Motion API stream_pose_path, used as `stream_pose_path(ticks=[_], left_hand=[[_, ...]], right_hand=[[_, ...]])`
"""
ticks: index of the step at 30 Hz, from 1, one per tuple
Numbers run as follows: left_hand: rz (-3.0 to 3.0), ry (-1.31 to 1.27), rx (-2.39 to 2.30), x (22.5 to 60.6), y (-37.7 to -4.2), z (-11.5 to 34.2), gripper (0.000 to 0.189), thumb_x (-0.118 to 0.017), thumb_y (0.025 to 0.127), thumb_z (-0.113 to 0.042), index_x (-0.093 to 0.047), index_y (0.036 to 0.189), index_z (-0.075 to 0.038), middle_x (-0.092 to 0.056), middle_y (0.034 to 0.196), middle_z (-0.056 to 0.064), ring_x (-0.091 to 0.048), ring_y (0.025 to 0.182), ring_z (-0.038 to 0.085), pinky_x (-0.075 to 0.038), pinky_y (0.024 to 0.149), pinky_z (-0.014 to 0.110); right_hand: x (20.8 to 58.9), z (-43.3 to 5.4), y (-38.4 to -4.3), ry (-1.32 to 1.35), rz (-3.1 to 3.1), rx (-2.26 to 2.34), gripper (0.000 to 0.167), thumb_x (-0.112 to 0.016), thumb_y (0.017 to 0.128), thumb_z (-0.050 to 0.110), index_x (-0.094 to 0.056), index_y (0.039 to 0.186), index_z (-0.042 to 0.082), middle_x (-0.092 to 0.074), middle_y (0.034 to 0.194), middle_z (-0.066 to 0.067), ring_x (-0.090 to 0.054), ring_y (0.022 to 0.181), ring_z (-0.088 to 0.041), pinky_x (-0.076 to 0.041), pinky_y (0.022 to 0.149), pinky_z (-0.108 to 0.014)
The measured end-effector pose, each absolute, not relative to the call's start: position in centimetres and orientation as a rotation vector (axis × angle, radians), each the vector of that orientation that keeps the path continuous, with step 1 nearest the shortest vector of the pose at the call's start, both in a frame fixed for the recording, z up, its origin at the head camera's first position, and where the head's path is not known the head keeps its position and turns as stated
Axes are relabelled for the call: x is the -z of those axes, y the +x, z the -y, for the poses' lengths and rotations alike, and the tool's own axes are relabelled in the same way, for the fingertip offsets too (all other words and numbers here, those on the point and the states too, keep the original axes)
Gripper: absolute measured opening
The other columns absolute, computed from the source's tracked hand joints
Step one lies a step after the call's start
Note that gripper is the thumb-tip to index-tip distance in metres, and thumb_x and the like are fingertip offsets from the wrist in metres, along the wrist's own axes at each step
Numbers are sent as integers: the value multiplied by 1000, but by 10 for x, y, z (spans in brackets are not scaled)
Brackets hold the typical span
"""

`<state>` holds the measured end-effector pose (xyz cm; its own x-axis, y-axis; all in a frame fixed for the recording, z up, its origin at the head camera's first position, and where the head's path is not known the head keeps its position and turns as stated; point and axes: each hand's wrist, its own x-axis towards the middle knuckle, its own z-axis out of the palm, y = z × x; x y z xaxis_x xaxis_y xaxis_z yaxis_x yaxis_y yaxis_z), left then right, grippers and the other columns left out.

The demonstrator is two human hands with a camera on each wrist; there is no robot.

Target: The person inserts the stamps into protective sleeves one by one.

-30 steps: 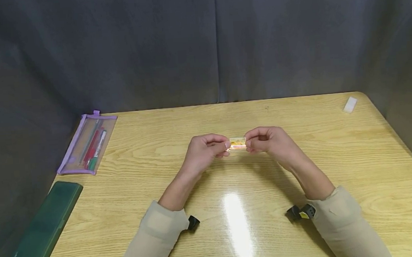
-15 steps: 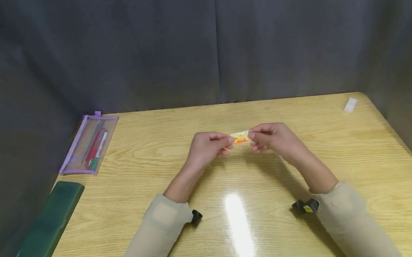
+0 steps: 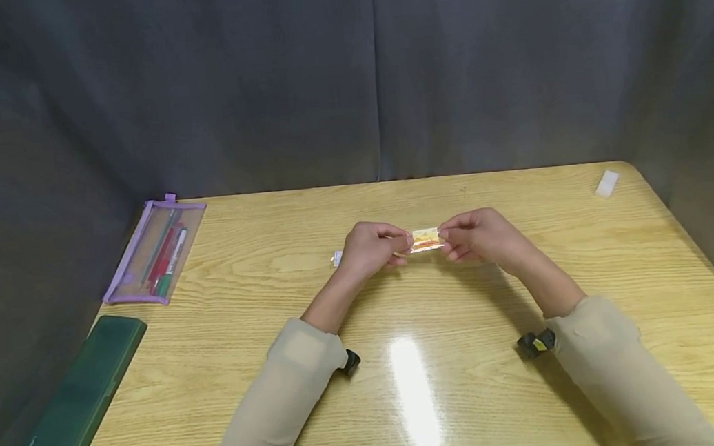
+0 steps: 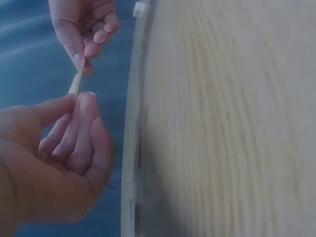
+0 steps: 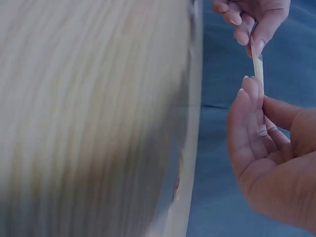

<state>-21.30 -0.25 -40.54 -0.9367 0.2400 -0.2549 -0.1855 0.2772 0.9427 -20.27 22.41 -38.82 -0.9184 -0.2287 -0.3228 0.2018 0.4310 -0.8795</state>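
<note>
Both hands hold a small, thin, glossy piece with yellow and orange print by its opposite ends, above the middle of the table. My left hand pinches its left end between thumb and fingers. At the right end, the thumb and fingers of my right hand pinch it the same way. Seen edge-on in the left wrist view, the printed piece is a thin pale strip. Its ends are hidden under the fingertips. A small whitish item shows on the table just left of my left hand, partly covered by it.
On the wooden table, a purple-edged mesh zip pouch with pens and markers lies back left. Nearer, a dark green case lies along the left edge. A white block lies at the back right corner. Dark curtains surround the table.
Both hands have moved slightly right and away from the body, carrying the printed piece, and more of its face now shows. A small whitish item has come into view beside the left hand.
</note>
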Motion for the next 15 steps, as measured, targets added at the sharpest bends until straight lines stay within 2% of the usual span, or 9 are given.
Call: stream_pose_path(ticks=[7, 15], left_hand=[[-2286, 5, -1636, 411, -218, -2, 13, -75, 93, -17, -80, 99, -7, -78, 85, 7, -78, 75, 24, -64, 72, 34], [-2349, -33, -1569, 415, -224, -11, 15, -72, 95, -18, -81, 97, -6, -77, 77, 5, -74, 63, 15, -63, 65, 30]], right_hand=[[399, -227, -212, -71, -2315, 1419, 31, -56, 104, 17, -65, 124, -6, -75, 102, -18, -73, 84, -18, -63, 81, -35], [402, -228, -220, -6, -2311, 1385, 32, -56, 105, 19, -65, 124, -5, -76, 96, -11, -70, 77, -12, -63, 76, -33]])
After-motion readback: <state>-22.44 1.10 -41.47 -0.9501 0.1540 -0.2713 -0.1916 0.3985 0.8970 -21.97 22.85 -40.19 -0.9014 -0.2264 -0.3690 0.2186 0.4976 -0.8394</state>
